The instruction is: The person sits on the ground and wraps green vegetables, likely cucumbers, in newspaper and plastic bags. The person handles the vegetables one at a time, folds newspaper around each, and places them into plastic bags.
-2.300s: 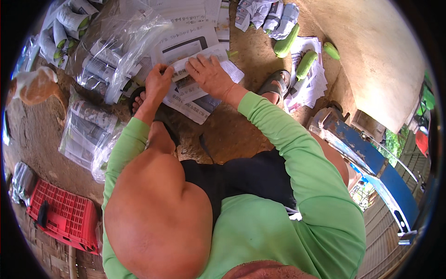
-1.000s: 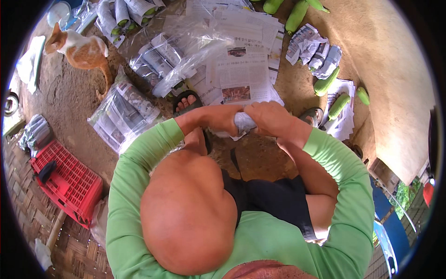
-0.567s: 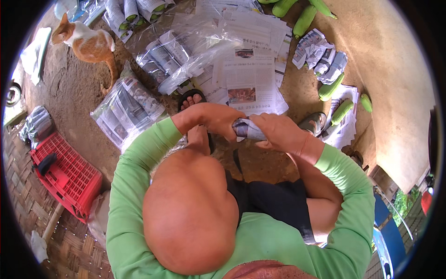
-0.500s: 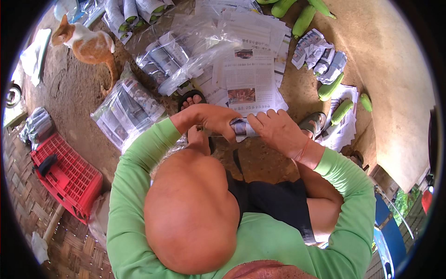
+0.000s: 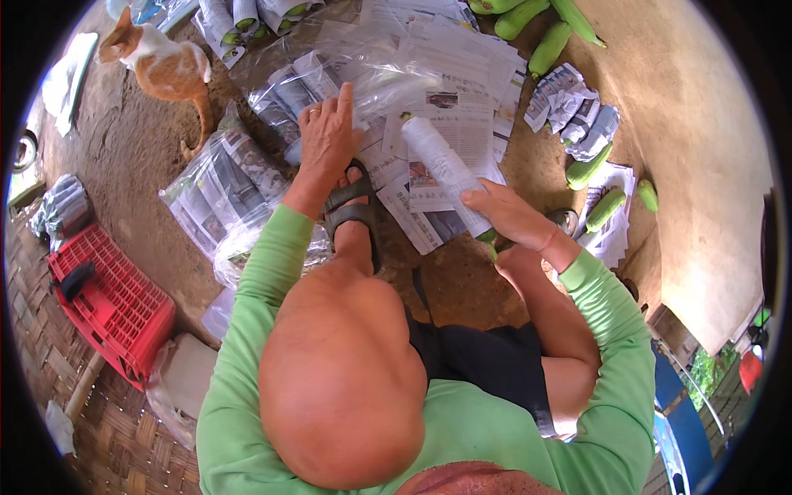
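Our right hand (image 5: 511, 219) now grips the paper-wrapped gourd (image 5: 450, 175) alone; our left hand (image 5: 327, 136) has let go, fingers spread toward the plastic bags (image 5: 247, 177); wrapping looks finished.

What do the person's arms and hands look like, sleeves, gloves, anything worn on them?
Both arms are covered by long, close-fitting bright green sleeves that reach the wrists. The left hand is bare, with no glove, and I can't make out a ring. The right hand is bare too, and a thin reddish band sits around its wrist just above the sleeve cuff. No watch shows on either arm.
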The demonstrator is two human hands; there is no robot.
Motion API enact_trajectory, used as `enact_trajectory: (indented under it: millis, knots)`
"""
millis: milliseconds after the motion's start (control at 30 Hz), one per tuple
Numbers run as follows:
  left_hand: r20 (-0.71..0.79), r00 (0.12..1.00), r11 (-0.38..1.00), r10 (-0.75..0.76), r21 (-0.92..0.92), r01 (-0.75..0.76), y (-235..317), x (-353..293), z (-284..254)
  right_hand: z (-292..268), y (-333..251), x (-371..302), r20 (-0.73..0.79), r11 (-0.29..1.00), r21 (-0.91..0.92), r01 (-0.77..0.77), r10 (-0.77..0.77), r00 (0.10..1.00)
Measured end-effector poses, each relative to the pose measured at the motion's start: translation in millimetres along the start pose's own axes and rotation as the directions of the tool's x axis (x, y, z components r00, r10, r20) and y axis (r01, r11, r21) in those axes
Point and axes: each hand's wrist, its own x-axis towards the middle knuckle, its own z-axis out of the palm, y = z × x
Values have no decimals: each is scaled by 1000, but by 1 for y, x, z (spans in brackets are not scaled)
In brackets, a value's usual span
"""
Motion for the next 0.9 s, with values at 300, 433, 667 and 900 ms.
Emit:
enact_trajectory:
  millis: [300,433,667,900]
  knots:
    - [-182,979,958,-88,-286,33,6,8,2,25,-5,98,-89,877,-448,173,-236,968]
    - [-207,977,960,-57,-279,-3,10,2,6,35,-25,158,-185,813,-545,203,-353,917]
    - [-184,976,898,-116,-440,24,17,-1,16,49,1,272,-194,622,-727,291,-592,782]
    - [41,924,503,-380,-829,243,-20,-6,14,49,11,243,-347,686,-647,332,-653,673]
